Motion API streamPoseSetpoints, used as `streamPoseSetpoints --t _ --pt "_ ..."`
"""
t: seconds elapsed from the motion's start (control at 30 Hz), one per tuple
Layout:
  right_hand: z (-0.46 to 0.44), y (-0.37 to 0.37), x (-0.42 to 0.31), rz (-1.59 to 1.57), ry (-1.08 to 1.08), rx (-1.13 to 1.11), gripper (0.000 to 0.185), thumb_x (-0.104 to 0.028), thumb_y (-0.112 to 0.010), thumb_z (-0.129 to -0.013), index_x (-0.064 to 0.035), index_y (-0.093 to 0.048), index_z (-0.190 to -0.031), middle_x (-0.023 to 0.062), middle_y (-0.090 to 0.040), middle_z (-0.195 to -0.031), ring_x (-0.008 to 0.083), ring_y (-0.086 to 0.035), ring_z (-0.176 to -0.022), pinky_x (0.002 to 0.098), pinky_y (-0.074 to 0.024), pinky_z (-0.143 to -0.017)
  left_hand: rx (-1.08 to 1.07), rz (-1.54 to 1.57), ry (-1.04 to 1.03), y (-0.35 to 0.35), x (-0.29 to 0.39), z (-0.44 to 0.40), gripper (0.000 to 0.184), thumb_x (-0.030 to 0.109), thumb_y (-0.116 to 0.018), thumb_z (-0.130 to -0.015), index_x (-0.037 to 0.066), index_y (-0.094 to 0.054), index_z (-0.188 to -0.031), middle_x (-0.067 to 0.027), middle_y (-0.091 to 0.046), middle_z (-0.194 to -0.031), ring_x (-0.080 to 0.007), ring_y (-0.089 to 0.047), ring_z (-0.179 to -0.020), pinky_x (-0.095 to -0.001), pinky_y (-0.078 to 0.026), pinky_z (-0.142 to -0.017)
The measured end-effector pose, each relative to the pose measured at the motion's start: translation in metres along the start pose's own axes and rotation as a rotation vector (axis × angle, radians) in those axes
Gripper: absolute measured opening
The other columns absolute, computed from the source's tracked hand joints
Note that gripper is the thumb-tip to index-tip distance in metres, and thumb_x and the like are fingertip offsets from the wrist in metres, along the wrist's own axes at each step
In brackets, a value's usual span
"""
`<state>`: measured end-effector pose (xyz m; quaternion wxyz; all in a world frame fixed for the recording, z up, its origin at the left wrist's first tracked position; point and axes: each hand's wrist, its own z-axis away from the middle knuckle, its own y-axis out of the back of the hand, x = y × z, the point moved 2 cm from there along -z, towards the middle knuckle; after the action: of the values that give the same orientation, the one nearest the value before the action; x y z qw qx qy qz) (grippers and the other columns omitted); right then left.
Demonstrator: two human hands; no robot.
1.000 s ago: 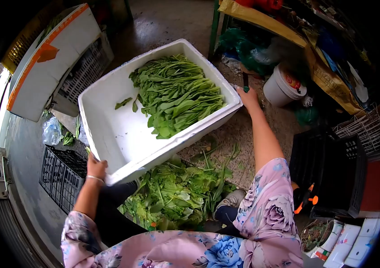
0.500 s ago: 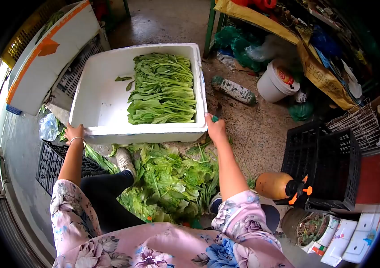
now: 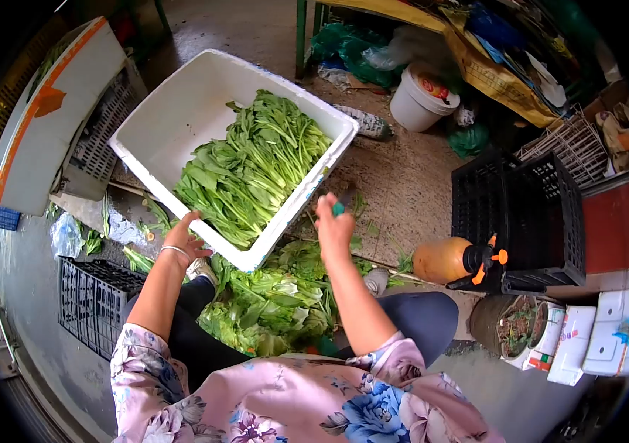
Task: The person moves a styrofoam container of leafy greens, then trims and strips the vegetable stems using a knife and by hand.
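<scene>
Along the near-left side of the white foam box (image 3: 159,129), left hand (image 3: 180,241): released, fingers spread, the nearer of the two. Just off its near-right side, right hand (image 3: 335,230): closed on a green object (image 3: 338,209). Within the box, ahead of both: leafy greens (image 3: 255,173), heaped rightward; the box's long axis apparently runs away to the right. Beyond its right corner: bucket (image 3: 409,107), red label (image 3: 434,87), lettering illegible.

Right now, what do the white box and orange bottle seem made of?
White box: matte foam, most likely, going by its thick walls and rounded rim.
Orange bottle: probably smooth plastic, from its soft sheen and cloudy tint.
</scene>
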<state>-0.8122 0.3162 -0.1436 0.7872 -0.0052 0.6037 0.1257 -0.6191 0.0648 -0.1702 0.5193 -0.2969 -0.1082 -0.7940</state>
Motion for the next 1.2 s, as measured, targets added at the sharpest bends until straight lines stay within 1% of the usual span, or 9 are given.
streamPoseSetpoints --t 0.07,0.17,0.2,0.33,0.47,0.63,0.67,0.73,1.2 --pt "-0.044 0.003 -0.030 0.187 -0.031 0.057 0.038 -0.030 -0.060 -0.082 0.0040 -0.057 -0.098 0.0122 -0.061 -0.079 0.0192 -0.059 -0.069 0.0322 -0.0448 -0.057 -0.082 -0.072 -0.035 -0.012 0.003 0.010 0.037 0.033 -0.060 -0.076 0.005 -0.051 -0.100 -0.0178 -0.059 -0.096 -0.0338 -0.058 -0.092 -0.0542 -0.047 -0.070" --pt "-0.118 -0.020 -0.015 0.233 0.061 0.119 0.043 -0.036 -0.060 -0.080 0.0043 -0.056 -0.095 0.0136 -0.059 -0.076 0.0244 -0.058 -0.069 0.0385 -0.0425 -0.060 -0.087 0.000 -0.033 -0.016 0.007 -0.001 0.036 0.029 -0.061 -0.075 0.001 -0.052 -0.097 -0.0162 -0.061 -0.087 -0.0328 -0.062 -0.077 -0.0516 -0.051 -0.063" --pt "-0.122 -0.024 -0.027 0.291 0.029 0.076 0.043 -0.037 -0.059 -0.080 0.0039 -0.056 -0.094 0.0156 -0.059 -0.078 0.0276 -0.059 -0.071 0.0407 -0.0424 -0.062 -0.111 0.016 0.010 -0.014 0.011 -0.002 0.043 0.028 -0.059 -0.075 0.000 -0.050 -0.106 -0.0194 -0.057 -0.104 -0.0376 -0.056 -0.095 -0.0591 -0.041 -0.083" --pt "-0.133 -0.045 -0.035 0.609 -0.038 0.134 0.047 -0.039 -0.062 -0.077 0.0057 -0.055 -0.089 0.0182 -0.060 -0.081 0.0305 -0.060 -0.073 0.0392 -0.0455 -0.067 -0.057 0.004 0.106 -0.007 0.020 -0.015 0.036 0.016 -0.056 -0.071 -0.002 -0.049 -0.102 -0.0187 -0.058 -0.098 -0.0378 -0.057 -0.092 -0.0600 -0.041 -0.083" --pt "-0.143 -0.042 -0.036 0.310 -0.315 -0.054 0.035 -0.022 -0.065 -0.070 0.0074 -0.054 -0.085 0.0171 -0.060 -0.082 0.0258 -0.061 -0.073 0.0360 -0.0461 -0.060 0.034 -0.053 -0.029 -0.014 0.015 -0.011 0.030 0.015 -0.053 -0.066 0.000 -0.049 -0.092 -0.0160 -0.058 -0.085 -0.0340 -0.059 -0.077 -0.0539 -0.048 -0.074" --pt "-0.147 -0.013 -0.048 0.281 -0.163 -0.035 0.027 -0.013 -0.063 -0.066 0.0084 -0.056 -0.080 0.0192 -0.061 -0.080 0.0268 -0.062 -0.074 0.0368 -0.0472 -0.060 -0.017 -0.056 -0.067 -0.031 -0.004 -0.006 0.020 0.017 -0.052 -0.065 0.005 -0.048 -0.080 -0.0128 -0.054 -0.077 -0.0313 -0.057 -0.071 -0.0483 -0.050 -0.069" --pt "-0.147 -0.001 -0.051 0.287 -0.078 -0.010 0.025 -0.011 -0.064 -0.064 0.0086 -0.055 -0.076 0.0171 -0.060 -0.076 0.0234 -0.061 -0.070 0.0362 -0.0456 -0.058 -0.009 0.007 -0.072 -0.043 -0.017 -0.007 0.015 0.019 -0.053 -0.066 0.008 -0.049 -0.075 -0.0080 -0.051 -0.065 -0.0250 -0.055 -0.056 -0.0398 -0.051 -0.049" --pt "-0.146 0.031 -0.078 0.206 -0.049 0.010 0.021 -0.006 -0.062 -0.066 0.0099 -0.057 -0.078 0.0174 -0.060 -0.075 0.0251 -0.061 -0.068 0.0362 -0.0462 -0.058 -0.146 -0.034 -0.025 -0.062 -0.031 -0.007 0.018 0.017 -0.053 -0.067 0.006 -0.048 -0.081 -0.0127 -0.053 -0.077 -0.0302 -0.057 -0.072 -0.0479 -0.050 -0.068" --pt "-0.255 0.200 -0.158 0.338 0.485 0.127 0.033 -0.010 -0.063 -0.065 0.0045 -0.053 -0.093 0.0128 -0.059 -0.079 0.0205 -0.057 -0.068 0.0332 -0.0449 -0.062 -0.550 0.346 0.216 -0.312 -0.125 -0.056 0.009 0.001 -0.048 -0.073 -0.003 -0.046 -0.080 -0.0138 -0.049 -0.085 -0.0287 -0.051 -0.083 -0.0473 -0.045 -0.082"
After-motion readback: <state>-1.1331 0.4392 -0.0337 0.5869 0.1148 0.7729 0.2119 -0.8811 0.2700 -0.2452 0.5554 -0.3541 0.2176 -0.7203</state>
